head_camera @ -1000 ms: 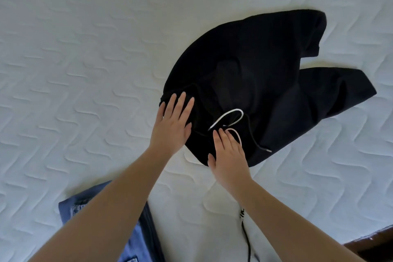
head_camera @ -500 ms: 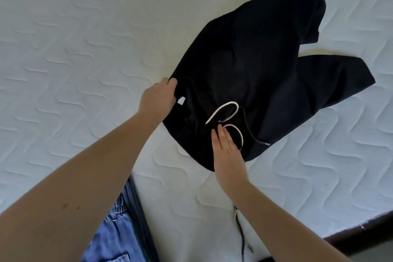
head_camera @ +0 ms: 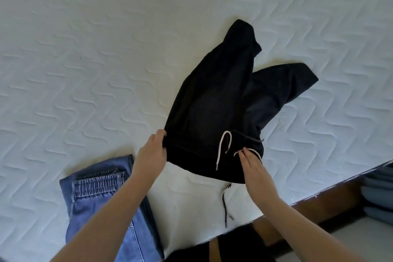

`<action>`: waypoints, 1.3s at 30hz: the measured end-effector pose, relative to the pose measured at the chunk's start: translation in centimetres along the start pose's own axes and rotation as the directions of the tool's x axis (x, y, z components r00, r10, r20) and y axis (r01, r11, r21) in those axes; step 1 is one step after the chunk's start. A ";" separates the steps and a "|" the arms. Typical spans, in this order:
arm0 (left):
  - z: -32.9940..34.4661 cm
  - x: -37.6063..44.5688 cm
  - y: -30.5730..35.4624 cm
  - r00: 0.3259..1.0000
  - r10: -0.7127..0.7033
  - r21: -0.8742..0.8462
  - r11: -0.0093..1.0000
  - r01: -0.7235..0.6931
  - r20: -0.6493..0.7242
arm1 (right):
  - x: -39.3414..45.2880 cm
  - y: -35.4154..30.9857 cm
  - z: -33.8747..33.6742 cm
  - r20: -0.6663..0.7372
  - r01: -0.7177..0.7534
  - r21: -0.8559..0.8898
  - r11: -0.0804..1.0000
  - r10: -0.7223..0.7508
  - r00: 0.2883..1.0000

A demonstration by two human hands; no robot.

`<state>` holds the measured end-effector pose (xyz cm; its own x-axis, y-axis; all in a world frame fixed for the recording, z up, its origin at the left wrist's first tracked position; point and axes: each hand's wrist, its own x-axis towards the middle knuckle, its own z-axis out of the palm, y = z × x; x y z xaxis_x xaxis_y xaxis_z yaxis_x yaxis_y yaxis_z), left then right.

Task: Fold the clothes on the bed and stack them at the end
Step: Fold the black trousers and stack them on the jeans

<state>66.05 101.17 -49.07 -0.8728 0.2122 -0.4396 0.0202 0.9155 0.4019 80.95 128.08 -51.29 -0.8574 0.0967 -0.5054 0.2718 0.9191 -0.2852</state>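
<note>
Gripping the waistband corner of black shorts [head_camera: 214,100] at 9 o'clock, left hand [head_camera: 152,153] should pull taut while right hand [head_camera: 253,166], fingers flat on waistband at 3 o'clock beside drawstring [head_camera: 223,147], smooths; jeans [head_camera: 102,196] lie folded at 7 o'clock.

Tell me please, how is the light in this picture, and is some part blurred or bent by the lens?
Head view: soft, even daylight on the white mattress, no glare; only a faint shadow beside the black shorts, whose folds are lost in darkness. The mattress edge at lower right curves, a wide-angle effect. The blue jeans and both hands, left and right, look slightly soft.
</note>
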 end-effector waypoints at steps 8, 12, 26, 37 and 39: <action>-6.8 -8.4 3.2 1.000 0.020 -0.170 0.985 -0.023 -0.020 | -8.2 -0.3 -8.2 -0.160 -0.012 -0.016 1.000 0.009 0.987; -12.2 -11.1 5.3 0.993 0.004 -0.079 0.997 0.005 0.118 | -11.6 -1.7 -13.4 -0.168 -0.080 -0.040 0.996 0.073 0.983; -26.5 -19.3 7.8 0.892 0.179 -0.373 0.928 -0.013 0.414 | -22.4 -6.2 -30.2 0.094 -0.008 0.149 0.989 -0.006 0.996; -32.8 -21.1 9.2 0.909 0.334 0.037 0.935 -0.354 0.248 | -22.4 -11.8 -35.1 -0.337 -0.147 -0.024 0.989 0.131 0.932; -32.8 -21.4 9.4 0.922 0.328 0.010 0.941 -0.337 0.206 | -22.3 -12.8 -35.2 -0.411 -0.213 -0.157 0.964 0.132 0.902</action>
<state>68.90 93.97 -9.52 -0.6976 0.5662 -0.4392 0.3181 0.7939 0.5183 81.18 127.59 -7.75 -0.9172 0.3655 -0.1584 0.3757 0.9259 -0.0393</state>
